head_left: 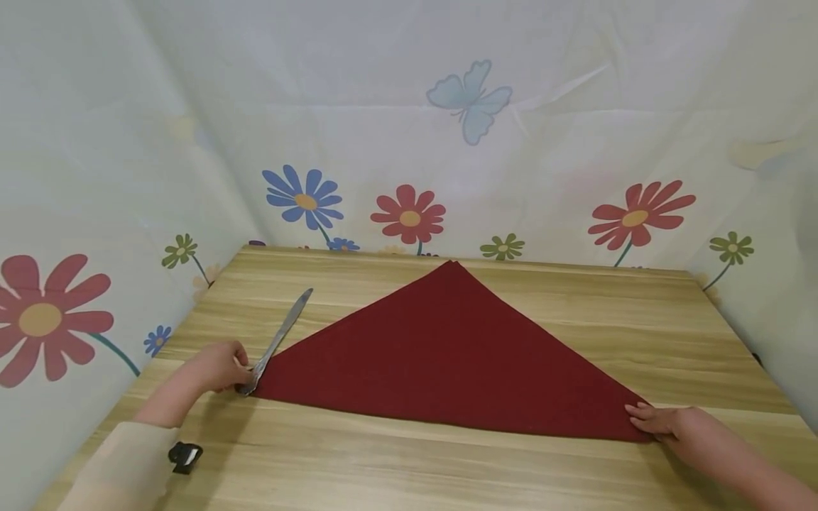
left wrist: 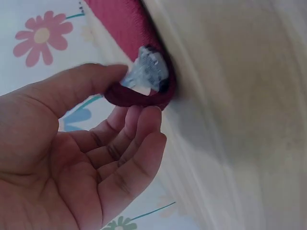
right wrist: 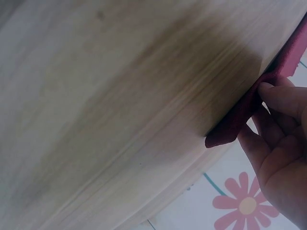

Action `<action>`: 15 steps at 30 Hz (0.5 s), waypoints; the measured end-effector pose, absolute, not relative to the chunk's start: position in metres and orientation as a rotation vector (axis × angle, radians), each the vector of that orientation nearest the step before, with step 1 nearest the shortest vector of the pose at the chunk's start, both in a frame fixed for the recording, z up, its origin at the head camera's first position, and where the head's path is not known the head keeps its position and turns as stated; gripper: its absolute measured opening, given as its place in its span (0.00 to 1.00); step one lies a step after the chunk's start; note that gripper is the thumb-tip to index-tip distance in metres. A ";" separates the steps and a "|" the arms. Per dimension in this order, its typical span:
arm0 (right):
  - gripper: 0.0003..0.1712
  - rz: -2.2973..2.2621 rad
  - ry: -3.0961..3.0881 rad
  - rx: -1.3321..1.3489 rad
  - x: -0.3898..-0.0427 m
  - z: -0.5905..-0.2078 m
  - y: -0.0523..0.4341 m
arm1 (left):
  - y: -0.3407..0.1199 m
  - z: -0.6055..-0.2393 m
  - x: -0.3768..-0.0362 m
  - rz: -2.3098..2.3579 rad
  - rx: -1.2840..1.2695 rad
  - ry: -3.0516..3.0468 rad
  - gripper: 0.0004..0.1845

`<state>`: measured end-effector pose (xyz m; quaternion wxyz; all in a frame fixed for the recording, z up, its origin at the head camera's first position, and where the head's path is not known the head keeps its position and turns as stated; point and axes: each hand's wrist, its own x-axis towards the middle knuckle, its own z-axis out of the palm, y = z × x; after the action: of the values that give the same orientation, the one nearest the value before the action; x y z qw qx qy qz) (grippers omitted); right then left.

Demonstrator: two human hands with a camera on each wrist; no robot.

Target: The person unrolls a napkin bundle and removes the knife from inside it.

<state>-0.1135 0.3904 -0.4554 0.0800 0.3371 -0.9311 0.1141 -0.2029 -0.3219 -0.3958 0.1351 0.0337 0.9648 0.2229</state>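
A dark red cloth napkin (head_left: 441, 355), folded into a triangle, lies flat with its peak pointing away from me. Across its left corner lies a silver table knife (head_left: 281, 333), blade toward the back, patterned handle (left wrist: 149, 69) near my fingers. My left hand (head_left: 217, 365) pinches that corner between thumb and fingertips; in the left wrist view the cloth curls up around the handle's end, and the thumb is close beside the handle. At the opposite end my right hand (head_left: 684, 429) pinches the right corner, thumb on one face and fingers on the other, as the right wrist view shows.
The napkin and knife are on a light wood-grain table (head_left: 383, 468). White sheeting (head_left: 358, 85) printed with flowers and a butterfly hangs behind and beside the table. A black strap piece (head_left: 185, 456) shows by the left sleeve.
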 end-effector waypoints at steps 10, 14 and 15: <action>0.26 0.380 -2.755 1.000 -0.112 -0.456 0.388 | -0.338 -0.388 -0.205 0.649 0.099 2.762 0.07; 0.26 0.376 -2.768 0.996 -0.113 -0.456 0.388 | -0.346 -0.393 -0.207 0.684 0.100 2.762 0.08; 0.26 0.369 -2.770 0.997 -0.113 -0.456 0.388 | -0.348 -0.395 -0.208 0.684 0.100 2.766 0.08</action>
<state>-0.1129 0.3883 -0.4563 0.0873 0.3347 -0.9301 0.1239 -0.2077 -0.3477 -0.3948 0.1446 0.0347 0.9599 0.2375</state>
